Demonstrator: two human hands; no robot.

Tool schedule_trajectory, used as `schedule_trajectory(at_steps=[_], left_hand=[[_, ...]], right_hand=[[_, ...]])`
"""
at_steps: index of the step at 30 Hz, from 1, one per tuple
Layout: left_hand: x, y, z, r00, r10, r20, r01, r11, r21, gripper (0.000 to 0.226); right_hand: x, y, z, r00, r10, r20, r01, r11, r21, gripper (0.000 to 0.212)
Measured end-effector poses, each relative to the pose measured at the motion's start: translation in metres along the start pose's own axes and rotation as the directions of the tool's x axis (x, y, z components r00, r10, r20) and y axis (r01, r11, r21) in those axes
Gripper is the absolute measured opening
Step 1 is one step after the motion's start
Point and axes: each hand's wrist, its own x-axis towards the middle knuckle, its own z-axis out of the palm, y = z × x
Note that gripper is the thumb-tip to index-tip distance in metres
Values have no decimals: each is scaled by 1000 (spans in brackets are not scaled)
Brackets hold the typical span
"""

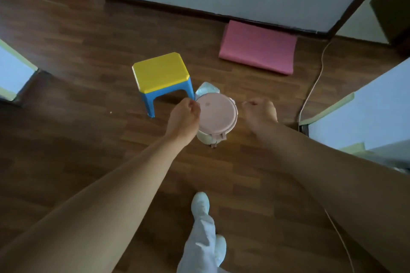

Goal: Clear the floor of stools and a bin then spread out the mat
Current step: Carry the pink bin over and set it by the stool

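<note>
A small bin (216, 115) with a round pink lid and a pale body stands on the wooden floor, a clear bag showing at its far side. Just left of it is a low stool (161, 74) with a yellow seat and blue legs. A folded pink mat (258, 47) lies by the far wall. My left hand (184, 117) is at the bin's left rim, fingers curled; whether it grips the bin I cannot tell. My right hand (260, 112) hovers to the right of the bin, fingers curled, apart from it.
A white cable (310, 93) runs along the floor on the right, toward a pale blue panel with green edging (359, 115). A similar panel (13, 73) stands at the left. My feet in white shoes (200, 204) are below the bin.
</note>
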Motion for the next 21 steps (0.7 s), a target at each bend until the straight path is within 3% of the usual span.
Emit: schedule_trajectory(at_steps=[6,15,21], left_hand=[[102,-38,58,993,-116,25,113,989,96,29],[229,-146,180,963,-268,8,261,944,201,31],[278,-213,247,871,-489,-47,489,857,164,43]], right_hand=[[118,15,53,983,44,177,-35,998,-55,34],[298,100,158,964,80,253,-18,971,-239,46],[382,154,208,956,102,276,8,928,-372,63]])
